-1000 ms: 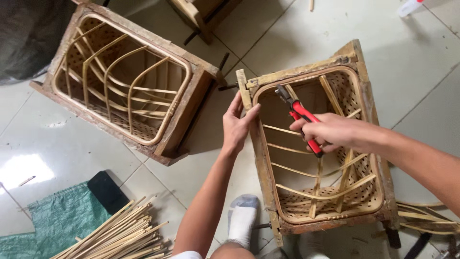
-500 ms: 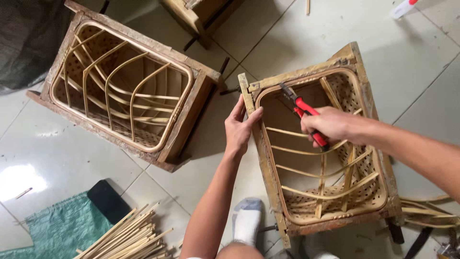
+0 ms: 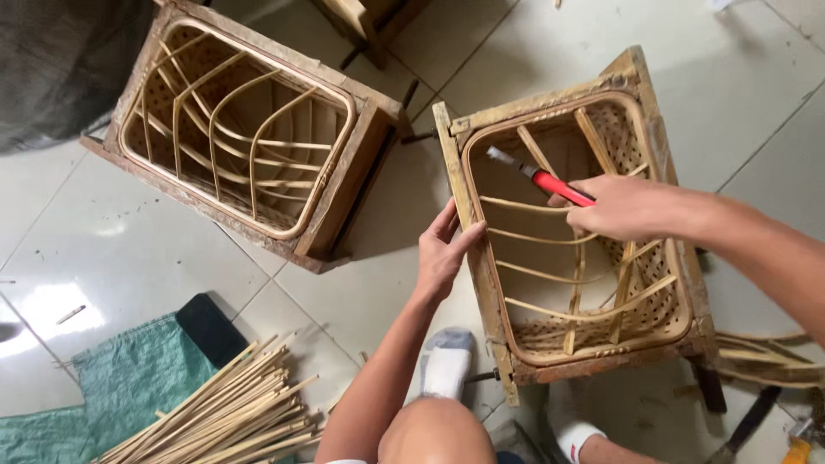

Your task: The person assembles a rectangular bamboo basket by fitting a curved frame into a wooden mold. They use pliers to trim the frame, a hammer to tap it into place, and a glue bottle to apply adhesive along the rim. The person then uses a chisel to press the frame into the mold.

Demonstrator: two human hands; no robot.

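Left hand (image 3: 443, 253) open, bracing wooden frame (image 3: 478, 258), right hand (image 3: 623, 208) gripping red-handled pliers (image 3: 537, 177) inside rattan basket, second frame (image 3: 245, 129) beside, tiled floor

Bare forearms and bare knee, white socks (image 3: 447, 365) with grey toes on both feet.

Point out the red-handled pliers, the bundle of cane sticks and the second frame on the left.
red-handled pliers (image 3: 550, 182), head view, on the red handle.
bundle of cane sticks (image 3: 223, 412), head view, middle of the pile.
second frame (image 3: 348, 185), head view, on its right wooden side.
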